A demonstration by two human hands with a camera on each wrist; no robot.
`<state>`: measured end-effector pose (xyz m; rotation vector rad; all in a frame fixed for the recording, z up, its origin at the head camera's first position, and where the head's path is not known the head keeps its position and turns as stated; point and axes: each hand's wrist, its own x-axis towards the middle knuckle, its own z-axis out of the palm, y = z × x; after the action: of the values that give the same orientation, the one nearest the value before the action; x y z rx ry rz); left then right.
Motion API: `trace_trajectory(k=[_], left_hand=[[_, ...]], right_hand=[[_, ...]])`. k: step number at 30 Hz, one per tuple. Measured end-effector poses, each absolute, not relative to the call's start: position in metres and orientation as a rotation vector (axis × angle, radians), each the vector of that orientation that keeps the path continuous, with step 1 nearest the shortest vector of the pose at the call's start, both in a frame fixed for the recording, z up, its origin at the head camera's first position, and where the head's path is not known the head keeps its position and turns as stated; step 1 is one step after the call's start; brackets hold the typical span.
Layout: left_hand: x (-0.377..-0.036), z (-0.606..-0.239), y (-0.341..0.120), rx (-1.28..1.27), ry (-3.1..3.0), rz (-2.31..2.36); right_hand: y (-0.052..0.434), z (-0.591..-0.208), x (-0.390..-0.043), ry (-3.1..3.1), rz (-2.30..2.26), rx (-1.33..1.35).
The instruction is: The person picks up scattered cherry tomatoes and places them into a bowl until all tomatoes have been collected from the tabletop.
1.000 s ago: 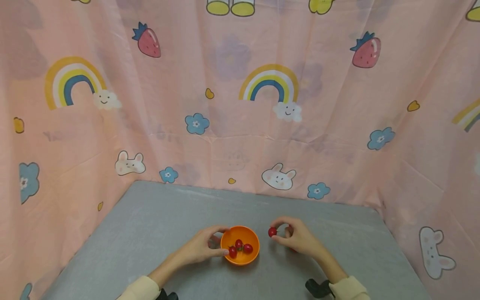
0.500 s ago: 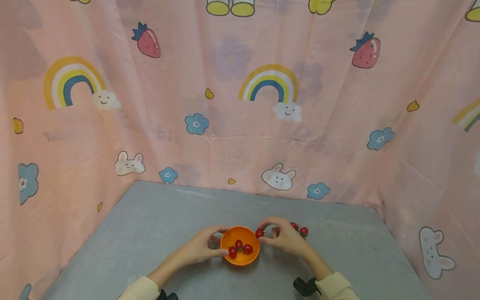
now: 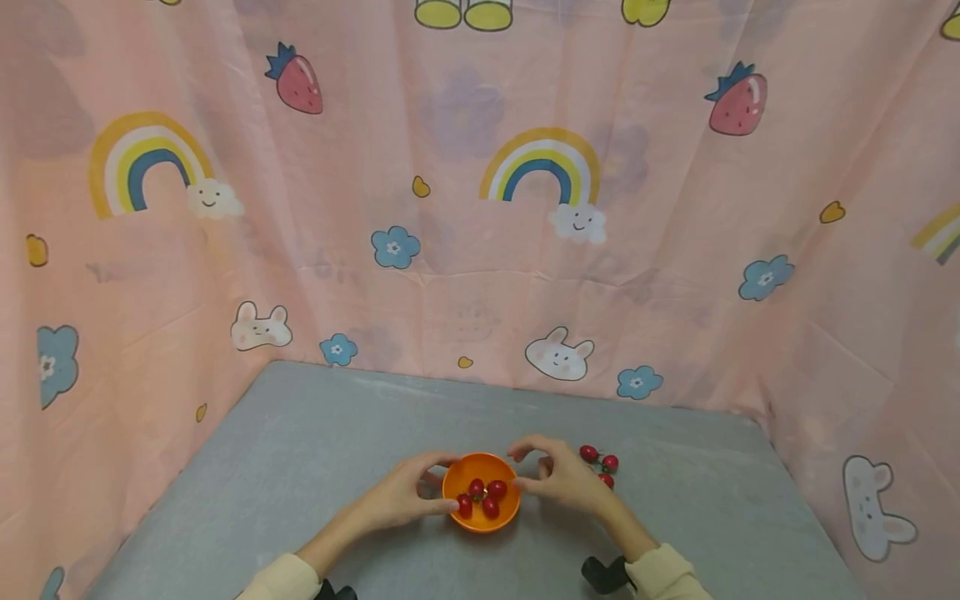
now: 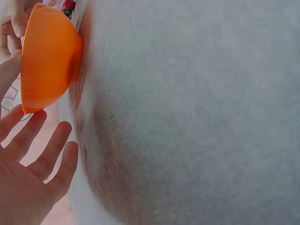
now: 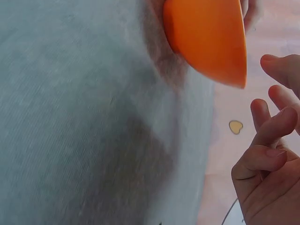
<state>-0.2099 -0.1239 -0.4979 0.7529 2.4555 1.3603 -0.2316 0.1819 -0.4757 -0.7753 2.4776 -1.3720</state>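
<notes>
An orange bowl stands on the table with several cherry tomatoes inside. My left hand holds its left side, thumb at the near rim and fingers at the far side. The left wrist view shows the bowl from the side, with the left hand's fingers spread below it. My right hand hovers at the bowl's right rim, its thumb and forefinger apart with nothing between them. In the right wrist view the right hand is a little away from the bowl, other fingers bent.
Several more cherry tomatoes lie on the grey table just beyond the right hand, partly hidden by it. A pink patterned curtain hangs around the table's back and sides.
My right hand has carried a cherry tomato leftward to the bowl and let it go inside. The tomatoes behind that hand have come into sight. My left hand has stayed on the bowl.
</notes>
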Motion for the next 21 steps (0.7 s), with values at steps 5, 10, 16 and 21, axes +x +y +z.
trace_trajectory(k=[5,10,16,21], left_hand=[[-0.209,-0.497,-0.124,0.762,2.47,1.353],[-0.209,-0.498,-0.124,0.77,2.467,1.361],[-0.209,-0.5,-0.124,0.774,2.464,1.369],[-0.209,-0.499,-0.124,0.773,2.466,1.369]], right_hand=[[0.193,-0.475,-0.229,2.5,-1.388,-0.735],[0.208,-0.475,-0.227,2.53,-1.399,-0.68],[0.228,-0.478,-0.228,2.56,-1.429,-0.697],[0.243,-0.48,-0.229,2.575,-1.451,-0.73]])
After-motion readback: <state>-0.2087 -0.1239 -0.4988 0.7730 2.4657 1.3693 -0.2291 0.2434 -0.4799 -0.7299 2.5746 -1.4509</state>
